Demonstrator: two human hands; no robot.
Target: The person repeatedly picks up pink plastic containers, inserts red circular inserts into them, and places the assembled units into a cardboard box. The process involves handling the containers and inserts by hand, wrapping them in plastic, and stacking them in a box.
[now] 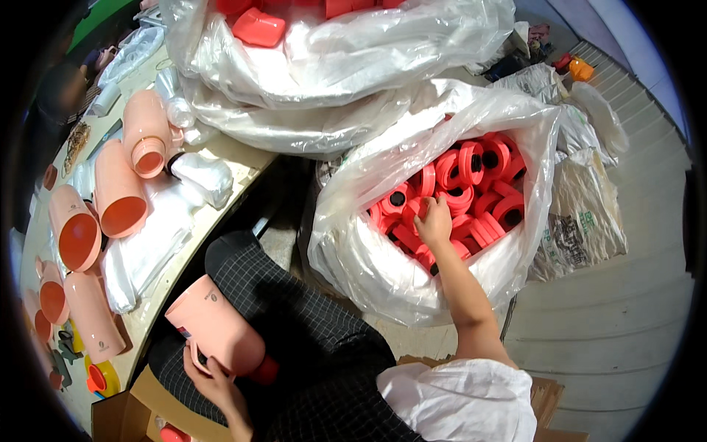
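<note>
My left hand (pixel 211 381) is closed round the handle of a pink jug (pixel 216 324), which lies tilted across my lap. A red part (pixel 264 370) shows at the jug's lower end. My right arm reaches into an open clear plastic bag (pixel 353 258) filled with round red lids (pixel 495 156), some with black centres. Down among these lids, my right hand (pixel 436 223) has its fingers curled. Whether a lid is between its fingertips cannot be made out.
Several pink jugs (pixel 121 191) stand and lie on the table (pixel 254 160) at left, beside clear plastic wrapping (pixel 202 177). A larger bag (pixel 294 74) with red parts is at the back. An open cardboard box (pixel 118 416) sits lower left; crumpled sacks (pixel 582 214) lie right.
</note>
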